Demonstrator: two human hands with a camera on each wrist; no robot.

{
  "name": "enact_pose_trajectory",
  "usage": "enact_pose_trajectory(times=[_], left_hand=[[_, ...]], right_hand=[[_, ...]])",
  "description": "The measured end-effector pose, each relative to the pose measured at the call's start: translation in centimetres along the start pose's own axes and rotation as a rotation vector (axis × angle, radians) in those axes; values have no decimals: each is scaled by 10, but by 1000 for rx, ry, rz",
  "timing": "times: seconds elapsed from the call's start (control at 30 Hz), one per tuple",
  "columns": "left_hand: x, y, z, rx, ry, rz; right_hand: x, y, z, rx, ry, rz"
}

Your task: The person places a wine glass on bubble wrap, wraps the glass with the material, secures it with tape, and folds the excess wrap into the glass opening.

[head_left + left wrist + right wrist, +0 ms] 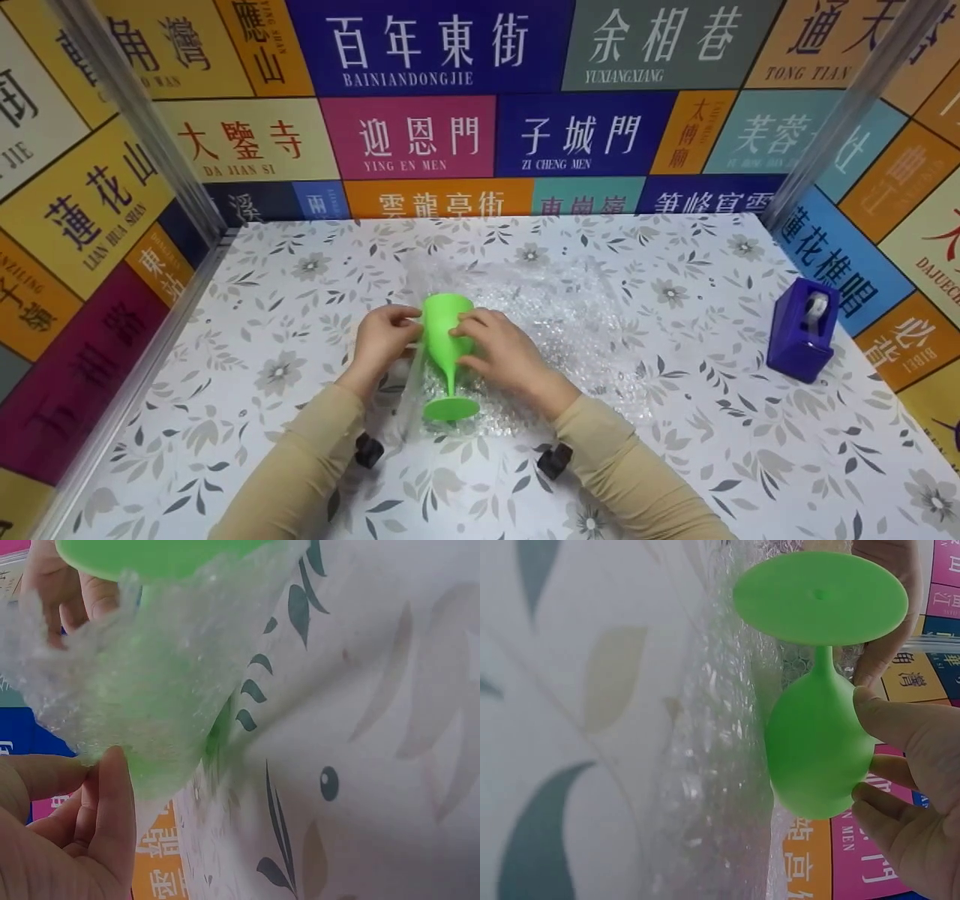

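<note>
A bright green plastic goblet (448, 330) lies on its side on a sheet of bubble wrap (555, 330), its round foot toward me. My left hand (384, 341) pinches the left edge of the bubble wrap between thumb and fingers; in the left wrist view the raised wrap (150, 682) stands between that hand and the goblet. From the right, my right hand (506, 356) touches the goblet's bowl with thumb and bent fingertips. The right wrist view shows these fingertips against the side of the goblet (817, 750).
A purple tape dispenser (802, 330) with a roll of clear tape stands at the table's right side. The table (277, 442) has a floral cover. Panels with street-name lettering (431, 49) wall in its back and sides.
</note>
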State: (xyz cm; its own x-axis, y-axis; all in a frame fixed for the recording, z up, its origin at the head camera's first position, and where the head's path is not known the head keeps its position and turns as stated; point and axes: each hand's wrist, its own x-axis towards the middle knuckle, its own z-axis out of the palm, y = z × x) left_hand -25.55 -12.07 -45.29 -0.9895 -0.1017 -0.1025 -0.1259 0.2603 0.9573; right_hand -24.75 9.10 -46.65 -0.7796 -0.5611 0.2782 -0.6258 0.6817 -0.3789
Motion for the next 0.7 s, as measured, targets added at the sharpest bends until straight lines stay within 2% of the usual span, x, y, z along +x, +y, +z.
enact_pose_trajectory(times=[0.17, 0.5, 0.7], left_hand=[[-1, 5, 3, 56, -12, 33], [-2, 12, 9, 79, -40, 30], [-2, 15, 15, 96, -42, 51]], right_hand=[[-1, 2, -3, 23, -3, -1], [-5, 7, -6, 65, 25, -27], [-8, 10, -9, 82, 17, 3]])
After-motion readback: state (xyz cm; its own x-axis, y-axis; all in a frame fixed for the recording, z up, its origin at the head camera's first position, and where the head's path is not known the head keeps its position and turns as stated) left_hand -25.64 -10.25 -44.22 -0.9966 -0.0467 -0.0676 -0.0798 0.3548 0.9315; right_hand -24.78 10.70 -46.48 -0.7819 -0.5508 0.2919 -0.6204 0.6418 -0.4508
